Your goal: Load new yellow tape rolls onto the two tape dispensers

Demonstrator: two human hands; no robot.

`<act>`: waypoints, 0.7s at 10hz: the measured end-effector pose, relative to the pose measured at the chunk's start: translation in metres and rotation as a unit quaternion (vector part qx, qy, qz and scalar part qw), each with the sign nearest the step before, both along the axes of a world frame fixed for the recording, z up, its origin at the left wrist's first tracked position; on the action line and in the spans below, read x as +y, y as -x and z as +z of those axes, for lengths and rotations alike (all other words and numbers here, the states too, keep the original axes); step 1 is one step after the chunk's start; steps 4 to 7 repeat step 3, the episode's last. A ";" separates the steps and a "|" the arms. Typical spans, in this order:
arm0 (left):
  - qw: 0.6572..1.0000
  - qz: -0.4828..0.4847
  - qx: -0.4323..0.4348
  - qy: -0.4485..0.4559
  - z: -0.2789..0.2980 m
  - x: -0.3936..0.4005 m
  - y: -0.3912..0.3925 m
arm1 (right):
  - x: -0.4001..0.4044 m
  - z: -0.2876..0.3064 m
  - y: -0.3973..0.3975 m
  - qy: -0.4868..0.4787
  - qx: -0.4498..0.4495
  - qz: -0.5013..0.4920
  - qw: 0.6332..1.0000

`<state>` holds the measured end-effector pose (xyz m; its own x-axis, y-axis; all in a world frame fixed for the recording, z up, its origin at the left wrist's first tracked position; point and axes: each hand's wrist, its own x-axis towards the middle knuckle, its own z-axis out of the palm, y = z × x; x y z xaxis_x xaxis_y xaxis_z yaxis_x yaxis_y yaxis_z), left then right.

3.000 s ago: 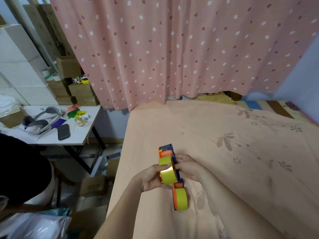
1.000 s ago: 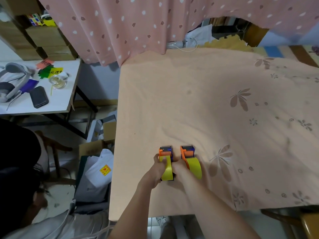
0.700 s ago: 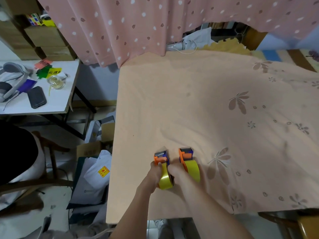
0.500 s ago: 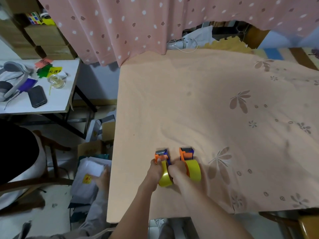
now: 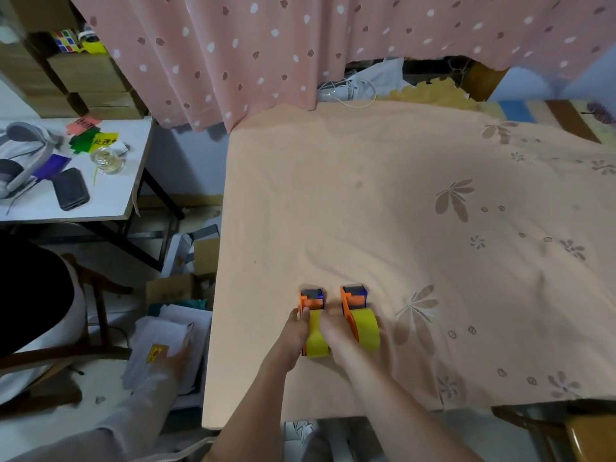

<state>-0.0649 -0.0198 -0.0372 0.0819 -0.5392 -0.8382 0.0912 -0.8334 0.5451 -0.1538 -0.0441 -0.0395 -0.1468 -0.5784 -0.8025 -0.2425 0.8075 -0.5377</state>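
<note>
Two orange and blue tape dispensers stand side by side on the peach cloth [image 5: 383,211], near its front left. Each one carries a yellow tape roll. My left hand [image 5: 295,331] grips the left side of the left dispenser [image 5: 311,300], whose roll [image 5: 316,336] shows between my two hands. My right hand [image 5: 336,331] presses on that roll's right side, in the gap between the dispensers. The right dispenser [image 5: 354,300] with its roll [image 5: 366,328] stands free, just right of my right hand.
A pink dotted curtain [image 5: 300,45] hangs behind the table. At the left stands a white side table [image 5: 110,208] with a phone [image 5: 71,193], headphones [image 5: 26,155] and a jar [image 5: 106,159]. Below it another person's hand [image 5: 180,358] reaches into white bags [image 5: 166,345] on the floor.
Three seconds ago I held the dispenser up in both hands. Since one second ago it stands on the cloth beside the other, my hands still on it. The other person's hand moved over the bags.
</note>
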 end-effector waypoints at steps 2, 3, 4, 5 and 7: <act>1.000 -0.017 0.004 0.020 0.009 0.005 0.006 | 0.008 0.012 0.003 0.003 -0.007 0.056 0.998; 0.999 -0.031 -0.022 0.015 0.016 0.003 0.008 | 0.002 0.017 0.004 -0.001 0.004 0.083 0.997; 0.999 -0.031 -0.022 0.015 0.016 0.003 0.008 | 0.002 0.017 0.004 -0.001 0.004 0.083 0.997; 0.999 -0.031 -0.022 0.015 0.016 0.003 0.008 | 0.002 0.017 0.004 -0.001 0.004 0.083 0.997; 0.999 -0.031 -0.022 0.015 0.016 0.003 0.008 | 0.002 0.017 0.004 -0.001 0.004 0.083 0.997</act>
